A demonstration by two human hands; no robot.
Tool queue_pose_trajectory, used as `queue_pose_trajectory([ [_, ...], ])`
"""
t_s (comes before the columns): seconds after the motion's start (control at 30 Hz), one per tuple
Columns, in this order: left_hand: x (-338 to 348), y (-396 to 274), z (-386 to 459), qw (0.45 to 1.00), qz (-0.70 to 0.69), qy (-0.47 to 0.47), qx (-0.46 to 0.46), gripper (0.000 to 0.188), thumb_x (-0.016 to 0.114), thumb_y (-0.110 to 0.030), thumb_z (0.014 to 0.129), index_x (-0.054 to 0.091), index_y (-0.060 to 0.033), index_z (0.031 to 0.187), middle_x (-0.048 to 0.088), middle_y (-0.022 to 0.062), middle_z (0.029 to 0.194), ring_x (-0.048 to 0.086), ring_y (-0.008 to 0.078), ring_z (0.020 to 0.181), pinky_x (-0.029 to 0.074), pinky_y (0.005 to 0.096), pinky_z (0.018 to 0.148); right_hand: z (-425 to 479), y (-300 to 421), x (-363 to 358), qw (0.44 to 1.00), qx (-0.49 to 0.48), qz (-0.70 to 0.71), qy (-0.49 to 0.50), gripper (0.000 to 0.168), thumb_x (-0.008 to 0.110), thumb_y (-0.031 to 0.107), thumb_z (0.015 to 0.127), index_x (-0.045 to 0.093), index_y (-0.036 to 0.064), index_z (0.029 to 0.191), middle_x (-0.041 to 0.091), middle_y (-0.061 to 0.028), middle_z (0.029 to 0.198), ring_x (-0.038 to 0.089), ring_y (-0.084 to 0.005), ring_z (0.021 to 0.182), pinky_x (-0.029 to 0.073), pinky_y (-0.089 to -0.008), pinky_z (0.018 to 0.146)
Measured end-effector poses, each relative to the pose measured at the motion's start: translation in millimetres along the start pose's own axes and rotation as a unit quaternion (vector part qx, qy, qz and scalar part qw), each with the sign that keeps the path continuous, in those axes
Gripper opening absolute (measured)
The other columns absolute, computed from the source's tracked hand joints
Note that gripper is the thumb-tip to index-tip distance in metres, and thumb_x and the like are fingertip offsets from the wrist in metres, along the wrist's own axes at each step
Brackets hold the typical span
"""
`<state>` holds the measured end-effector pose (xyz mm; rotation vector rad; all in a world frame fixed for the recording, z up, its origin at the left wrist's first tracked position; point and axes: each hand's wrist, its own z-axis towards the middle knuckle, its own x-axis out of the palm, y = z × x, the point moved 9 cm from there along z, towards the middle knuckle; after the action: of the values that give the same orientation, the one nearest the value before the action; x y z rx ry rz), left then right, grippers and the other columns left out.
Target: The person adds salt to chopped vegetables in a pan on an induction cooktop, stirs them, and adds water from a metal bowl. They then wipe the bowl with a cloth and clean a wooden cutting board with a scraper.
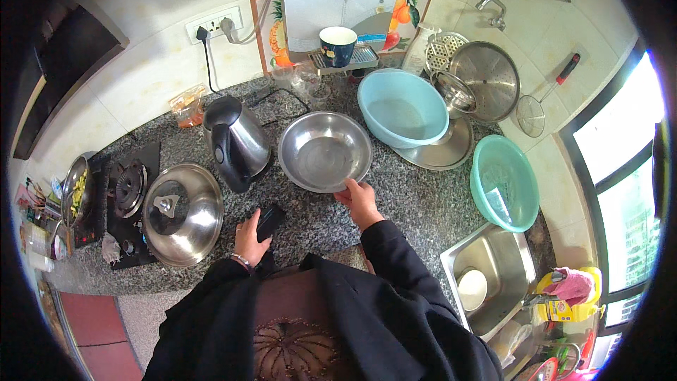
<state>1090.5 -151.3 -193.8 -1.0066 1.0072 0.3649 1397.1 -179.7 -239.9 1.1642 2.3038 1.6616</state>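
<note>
My right hand [361, 203] pinches the near rim of a shallow stainless steel basin [325, 153], thumb over the edge. The basin holds nothing that I can see. Lower left, my left hand [250, 241] has its thumb and fingers around the left end of a small dark rectangular object [272, 221]; its exact kind is unclear. A steel electric kettle [246, 140] with a black handle stands left of the basin. To the right of the basin is a light blue plastic basin [402, 108], resting partly over a round steel lid [449, 151].
A domed steel lid [198, 222] lies by the gas hob [129, 185], where a pan [76, 193] holds food. A cup [337, 47] sits on the water dispenser's tray [365, 57]. The green basin [505, 185] overlaps the edge of the sink [508, 259], which contains a white bowl [472, 290].
</note>
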Motion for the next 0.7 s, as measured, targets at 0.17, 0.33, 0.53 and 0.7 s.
queue_pose_trajectory([
  [0.17,2,5,-2,1.000,0.011,0.018,-0.015,0.084,0.076,-0.014,0.066,0.034,-0.0076,0.139,0.055,0.0175,0.115,0.050,0.0368,0.102,0.037,0.0463,0.093,-6,16,0,0.998,0.002,-0.055,0.018,0.031,0.052,0.015,0.087,0.050,-0.011,0.103,0.061,-0.0156,0.091,0.063,-0.0239,0.075,0.056,-0.0358,0.072],
  [0.33,6,2,12,0.995,0.063,0.071,-0.004,0.083,0.077,-0.023,0.068,0.036,-0.0075,0.138,0.054,0.0175,0.118,0.049,0.0364,0.106,0.036,0.0446,0.095,-43,49,-3,0.999,-0.019,-0.032,0.036,0.030,0.052,0.016,0.087,0.052,-0.010,0.102,0.061,-0.0152,0.093,0.064,-0.0230,0.077,0.056,-0.0338,0.072],
  [0.53,1,-1,21,0.996,0.078,0.030,0.023,0.079,0.076,-0.031,0.069,0.040,-0.0072,0.135,0.053,0.0173,0.121,0.048,0.0374,0.106,0.039,0.0452,0.092,-59,112,-20,0.995,-0.071,-0.049,0.045,0.032,0.052,0.021,0.087,0.056,-0.008,0.100,0.063,-0.0125,0.090,0.062,-0.0192,0.074,0.052,-0.0316,0.066],
  [0.7,11,-11,34,0.995,0.088,0.044,0.036,0.077,0.076,-0.029,0.069,0.041,-0.0055,0.134,0.053,0.0170,0.121,0.048,0.0363,0.108,0.038,0.0462,0.093,-76,174,-42,0.982,-0.186,-0.009,-0.037,0.018,0.052,0.013,0.088,0.056,-0.004,0.092,0.056,-0.0046,0.070,0.055,-0.0131,0.055,0.054,-0.0278,0.060],
])
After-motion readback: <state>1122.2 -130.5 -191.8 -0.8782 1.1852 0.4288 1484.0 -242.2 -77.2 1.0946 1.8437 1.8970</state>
